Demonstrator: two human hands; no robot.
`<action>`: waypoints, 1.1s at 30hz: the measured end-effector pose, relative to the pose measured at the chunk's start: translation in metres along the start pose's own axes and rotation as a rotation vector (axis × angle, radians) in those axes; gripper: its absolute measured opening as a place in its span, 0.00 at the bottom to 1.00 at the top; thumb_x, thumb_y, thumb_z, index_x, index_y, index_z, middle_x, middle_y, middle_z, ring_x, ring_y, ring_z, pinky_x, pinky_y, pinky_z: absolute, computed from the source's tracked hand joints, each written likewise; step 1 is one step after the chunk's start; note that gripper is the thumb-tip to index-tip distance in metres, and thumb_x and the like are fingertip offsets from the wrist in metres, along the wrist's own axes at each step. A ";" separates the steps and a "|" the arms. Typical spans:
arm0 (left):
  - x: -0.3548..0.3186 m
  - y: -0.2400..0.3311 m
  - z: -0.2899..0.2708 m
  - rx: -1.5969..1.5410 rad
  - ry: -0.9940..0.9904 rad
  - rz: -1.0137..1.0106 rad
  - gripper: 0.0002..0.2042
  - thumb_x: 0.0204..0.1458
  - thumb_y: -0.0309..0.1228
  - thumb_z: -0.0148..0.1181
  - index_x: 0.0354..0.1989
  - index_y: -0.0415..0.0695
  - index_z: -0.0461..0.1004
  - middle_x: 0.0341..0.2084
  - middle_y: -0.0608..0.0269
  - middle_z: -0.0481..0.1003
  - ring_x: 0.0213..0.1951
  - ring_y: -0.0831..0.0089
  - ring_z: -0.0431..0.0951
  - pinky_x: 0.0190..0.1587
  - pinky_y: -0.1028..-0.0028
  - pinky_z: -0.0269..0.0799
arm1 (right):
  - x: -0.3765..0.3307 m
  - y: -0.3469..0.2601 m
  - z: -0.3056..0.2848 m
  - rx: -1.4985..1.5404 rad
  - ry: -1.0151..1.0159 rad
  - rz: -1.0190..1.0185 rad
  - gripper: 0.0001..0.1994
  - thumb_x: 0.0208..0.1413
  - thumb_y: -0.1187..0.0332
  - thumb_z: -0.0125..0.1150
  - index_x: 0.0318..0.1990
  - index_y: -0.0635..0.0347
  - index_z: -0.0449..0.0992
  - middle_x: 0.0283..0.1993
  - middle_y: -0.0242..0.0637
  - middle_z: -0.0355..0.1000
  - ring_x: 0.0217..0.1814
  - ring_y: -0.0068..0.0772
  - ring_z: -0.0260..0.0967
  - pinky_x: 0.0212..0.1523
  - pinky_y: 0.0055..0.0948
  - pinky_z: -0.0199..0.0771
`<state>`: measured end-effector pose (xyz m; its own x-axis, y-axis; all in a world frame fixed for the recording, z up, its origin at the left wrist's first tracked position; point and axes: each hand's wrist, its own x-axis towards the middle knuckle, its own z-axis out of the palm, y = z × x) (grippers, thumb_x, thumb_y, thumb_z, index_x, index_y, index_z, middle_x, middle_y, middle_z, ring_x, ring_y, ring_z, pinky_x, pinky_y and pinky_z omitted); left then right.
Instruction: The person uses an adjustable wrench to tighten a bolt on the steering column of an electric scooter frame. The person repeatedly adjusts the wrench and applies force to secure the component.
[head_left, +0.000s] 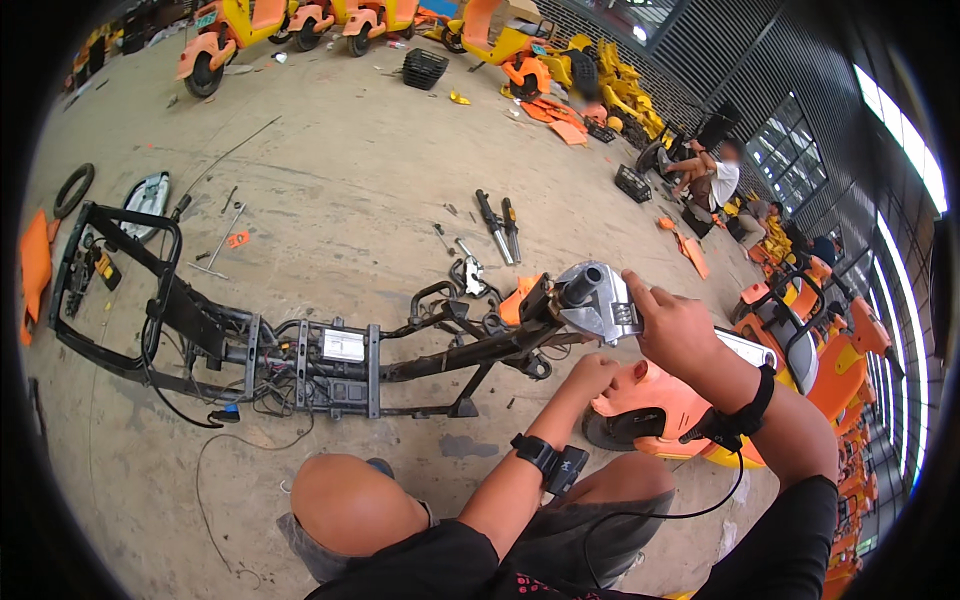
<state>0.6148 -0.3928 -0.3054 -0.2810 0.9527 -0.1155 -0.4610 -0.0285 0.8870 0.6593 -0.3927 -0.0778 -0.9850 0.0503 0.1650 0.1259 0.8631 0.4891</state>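
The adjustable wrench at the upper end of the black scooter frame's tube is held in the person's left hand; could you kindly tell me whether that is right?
Not quite: the head view shows the adjustable wrench held in the person's right hand, not the left hand. It is at the upper end of the black scooter frame's tube.

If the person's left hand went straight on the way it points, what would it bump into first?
Probably the silver wrench that the right hand holds, just beyond the left hand; depth is unclear, so it might pass beneath instead.
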 end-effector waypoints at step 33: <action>-0.049 -0.002 -0.133 0.759 0.932 0.395 0.22 0.64 0.41 0.42 0.28 0.41 0.78 0.33 0.54 0.80 0.41 0.54 0.79 0.48 0.54 0.63 | -0.011 0.003 0.017 0.044 0.150 0.082 0.07 0.43 0.72 0.61 0.31 0.58 0.70 0.26 0.40 0.73 0.26 0.49 0.73 0.26 0.45 0.74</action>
<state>0.5176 -0.4795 -0.3605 -0.9161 0.3360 0.2187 0.3002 0.2132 0.9298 0.6685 -0.3820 -0.0922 -0.9425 0.0488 0.3305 0.1969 0.8803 0.4315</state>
